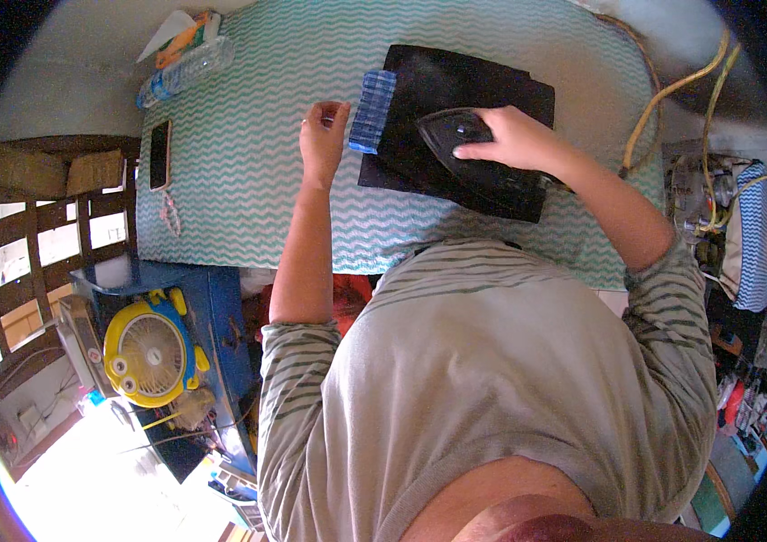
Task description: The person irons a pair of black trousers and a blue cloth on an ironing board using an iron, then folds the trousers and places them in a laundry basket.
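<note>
My right hand (508, 139) grips a dark clothes iron (447, 132), its pointed tip aimed left. Beneath the iron a black cloth (424, 169) lies spread flat on the table. A folded blue checked cloth (374, 108) rests at the black cloth's left edge and partly overlaps it. Just left of the checked cloth is my left hand (324, 139), fingers curled and thumb apart from them, with nothing plainly held. A zigzag-patterned green and white cover (254, 169) lies under all of these. The iron's soleplate is hidden from above.
A smartphone (160, 154) with a beaded strap (170, 213) lies near the cover's left side. Behind it are a clear plastic bottle (187, 71) and a tissue pack (187, 40). Yellowish cables (654, 108) run past the right edge. A yellow and blue fan (151, 352) stands lower left.
</note>
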`<action>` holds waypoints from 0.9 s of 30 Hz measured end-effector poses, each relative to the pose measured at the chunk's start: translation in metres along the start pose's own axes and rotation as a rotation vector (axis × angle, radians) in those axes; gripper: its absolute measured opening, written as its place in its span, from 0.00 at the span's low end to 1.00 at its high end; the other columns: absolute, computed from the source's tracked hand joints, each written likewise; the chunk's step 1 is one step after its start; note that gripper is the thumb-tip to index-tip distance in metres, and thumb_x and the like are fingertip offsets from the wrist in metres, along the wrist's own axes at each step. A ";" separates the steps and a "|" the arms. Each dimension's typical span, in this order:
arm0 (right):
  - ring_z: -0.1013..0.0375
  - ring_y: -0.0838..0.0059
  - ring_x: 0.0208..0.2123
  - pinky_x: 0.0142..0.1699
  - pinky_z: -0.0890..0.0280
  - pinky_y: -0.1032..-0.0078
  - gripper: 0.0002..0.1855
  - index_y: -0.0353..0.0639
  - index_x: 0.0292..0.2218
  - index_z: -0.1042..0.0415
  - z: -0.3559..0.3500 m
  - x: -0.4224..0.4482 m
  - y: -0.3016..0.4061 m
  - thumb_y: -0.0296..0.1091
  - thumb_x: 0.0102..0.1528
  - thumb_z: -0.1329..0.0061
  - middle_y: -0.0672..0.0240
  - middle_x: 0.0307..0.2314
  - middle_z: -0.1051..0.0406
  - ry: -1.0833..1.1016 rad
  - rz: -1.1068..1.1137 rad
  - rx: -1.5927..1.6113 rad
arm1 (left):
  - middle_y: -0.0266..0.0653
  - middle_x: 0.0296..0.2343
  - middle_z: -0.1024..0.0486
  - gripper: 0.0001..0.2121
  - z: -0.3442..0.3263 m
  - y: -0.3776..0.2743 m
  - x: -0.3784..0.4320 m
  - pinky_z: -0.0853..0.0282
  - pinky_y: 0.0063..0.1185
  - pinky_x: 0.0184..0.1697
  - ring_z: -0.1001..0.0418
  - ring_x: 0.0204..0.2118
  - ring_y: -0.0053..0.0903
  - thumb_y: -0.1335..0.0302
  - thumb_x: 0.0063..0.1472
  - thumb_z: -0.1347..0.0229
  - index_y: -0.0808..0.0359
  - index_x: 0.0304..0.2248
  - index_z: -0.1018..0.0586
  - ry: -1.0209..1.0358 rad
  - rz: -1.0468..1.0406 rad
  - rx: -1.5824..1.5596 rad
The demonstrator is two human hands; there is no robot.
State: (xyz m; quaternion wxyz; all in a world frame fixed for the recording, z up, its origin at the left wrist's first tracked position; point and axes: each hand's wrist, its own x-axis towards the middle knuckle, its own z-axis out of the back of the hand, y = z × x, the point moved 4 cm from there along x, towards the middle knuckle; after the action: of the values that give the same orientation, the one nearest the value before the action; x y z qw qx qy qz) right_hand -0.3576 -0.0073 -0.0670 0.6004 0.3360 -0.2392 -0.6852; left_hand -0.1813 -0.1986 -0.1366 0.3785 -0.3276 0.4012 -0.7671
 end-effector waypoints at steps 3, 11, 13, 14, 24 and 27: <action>0.31 0.58 0.31 0.37 0.38 0.72 0.28 0.34 0.37 0.35 0.018 -0.025 -0.017 0.48 0.40 0.48 0.53 0.28 0.31 -0.034 -0.058 -0.070 | 0.40 0.21 0.29 0.14 -0.011 0.003 -0.001 0.36 0.21 0.27 0.31 0.22 0.27 0.64 0.49 0.47 0.70 0.26 0.28 0.042 0.112 -0.003; 0.32 0.55 0.31 0.36 0.38 0.68 0.26 0.35 0.31 0.34 0.016 -0.007 -0.048 0.51 0.40 0.49 0.51 0.26 0.32 0.018 -0.170 -0.198 | 0.41 0.17 0.31 0.09 -0.028 -0.015 -0.001 0.39 0.20 0.24 0.34 0.19 0.26 0.72 0.46 0.45 0.70 0.22 0.29 0.065 0.026 0.018; 0.32 0.54 0.31 0.36 0.38 0.67 0.26 0.33 0.31 0.35 0.014 0.016 -0.042 0.51 0.40 0.49 0.49 0.26 0.32 0.035 -0.149 -0.245 | 0.41 0.17 0.32 0.08 -0.026 -0.018 0.000 0.40 0.20 0.23 0.35 0.18 0.27 0.72 0.47 0.45 0.70 0.21 0.29 0.002 -0.020 0.055; 0.32 0.54 0.30 0.36 0.38 0.67 0.26 0.34 0.30 0.35 0.013 0.027 -0.039 0.52 0.40 0.49 0.49 0.26 0.32 0.027 -0.122 -0.247 | 0.41 0.17 0.32 0.08 -0.028 -0.017 0.001 0.40 0.20 0.23 0.35 0.18 0.27 0.72 0.47 0.45 0.70 0.21 0.29 0.004 -0.023 0.053; 0.33 0.66 0.16 0.22 0.37 0.71 0.27 0.34 0.29 0.36 0.040 0.075 -0.040 0.54 0.41 0.51 0.56 0.19 0.33 0.046 -0.309 -0.150 | 0.40 0.19 0.33 0.09 -0.025 -0.012 0.000 0.39 0.24 0.25 0.34 0.21 0.29 0.70 0.48 0.46 0.69 0.20 0.29 -0.024 0.039 0.228; 0.38 0.75 0.09 0.14 0.42 0.77 0.28 0.36 0.27 0.36 0.056 0.058 -0.096 0.57 0.40 0.51 0.65 0.09 0.39 -0.117 -0.318 -0.009 | 0.40 0.19 0.33 0.09 -0.026 -0.013 0.001 0.39 0.23 0.24 0.34 0.21 0.29 0.70 0.48 0.46 0.68 0.20 0.29 -0.017 0.032 0.236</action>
State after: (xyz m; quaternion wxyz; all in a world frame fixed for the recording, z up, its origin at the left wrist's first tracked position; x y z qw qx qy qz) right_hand -0.4659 -0.0527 -0.1099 0.4708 0.3266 -0.2146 -0.7909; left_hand -0.2070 -0.1848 -0.1371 0.4301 -0.2810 0.3102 -0.7999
